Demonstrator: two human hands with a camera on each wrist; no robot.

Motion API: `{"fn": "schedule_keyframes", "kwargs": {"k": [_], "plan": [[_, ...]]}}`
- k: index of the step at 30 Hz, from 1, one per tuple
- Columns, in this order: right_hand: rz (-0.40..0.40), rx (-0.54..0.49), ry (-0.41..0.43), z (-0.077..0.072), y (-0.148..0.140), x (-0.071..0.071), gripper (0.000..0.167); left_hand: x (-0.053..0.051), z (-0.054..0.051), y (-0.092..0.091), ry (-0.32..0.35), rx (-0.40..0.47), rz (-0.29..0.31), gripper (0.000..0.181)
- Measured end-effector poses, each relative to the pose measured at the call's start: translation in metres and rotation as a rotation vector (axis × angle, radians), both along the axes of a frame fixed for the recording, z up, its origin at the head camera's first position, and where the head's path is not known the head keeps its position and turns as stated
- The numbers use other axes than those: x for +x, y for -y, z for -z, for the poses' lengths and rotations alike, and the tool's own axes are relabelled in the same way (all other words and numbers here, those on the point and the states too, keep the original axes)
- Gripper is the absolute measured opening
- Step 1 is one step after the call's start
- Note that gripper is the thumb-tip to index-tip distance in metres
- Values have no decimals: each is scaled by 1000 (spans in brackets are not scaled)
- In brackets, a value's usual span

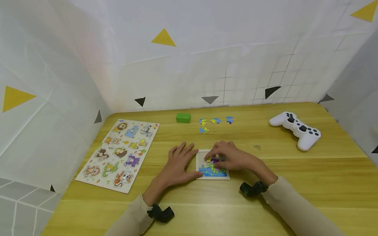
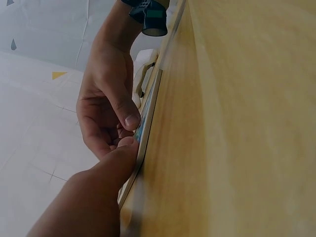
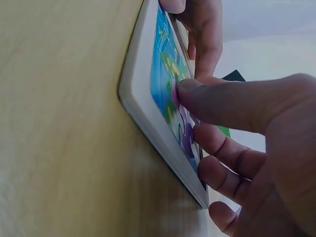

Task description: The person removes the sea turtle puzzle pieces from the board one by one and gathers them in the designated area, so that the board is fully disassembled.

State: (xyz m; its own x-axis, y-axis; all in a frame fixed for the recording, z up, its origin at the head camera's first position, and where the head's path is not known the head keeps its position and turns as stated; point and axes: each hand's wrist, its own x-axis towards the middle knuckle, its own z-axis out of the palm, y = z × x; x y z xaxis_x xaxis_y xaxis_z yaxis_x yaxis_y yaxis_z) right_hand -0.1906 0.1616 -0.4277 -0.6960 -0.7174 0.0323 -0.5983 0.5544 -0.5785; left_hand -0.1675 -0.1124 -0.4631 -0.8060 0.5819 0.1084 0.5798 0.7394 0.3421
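Note:
A small jigsaw puzzle in a pale square tray [image 1: 212,178] lies on the table, its lower part filled with blue, green and purple pieces. My left hand [image 1: 178,167] rests spread at the tray's left side, thumb on its lower edge and index finger near the upper left corner. Over the tray, my right hand [image 1: 231,155] pinches a puzzle piece [image 1: 209,160] with yellow on it between thumb and index finger; the fingers partly hide it. In the right wrist view the thumb [image 3: 222,101] touches the picture, and the other fingers are curled beside it.
Several loose puzzle pieces [image 1: 203,130] lie behind the tray, near a green block [image 1: 183,118]. An animal peg board [image 1: 118,154] lies at the left. A white game controller [image 1: 295,128] sits at the right. White cloth walls [image 1: 183,78] stand around the table.

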Motion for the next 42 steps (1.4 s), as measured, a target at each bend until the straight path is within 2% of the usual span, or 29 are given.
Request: {"fn": "schedule_keyframes", "kwargs": {"k": [11, 33, 42], "plan": [[-14, 8, 13, -1, 0, 1, 35, 0, 0, 0, -3, -4, -5, 87], [-5, 25, -14, -4, 1, 3, 36, 0, -1, 0, 4, -23, -9, 88], [19, -2, 24, -5, 0, 3, 37, 0, -2, -1, 14, -14, -9, 87]]}}
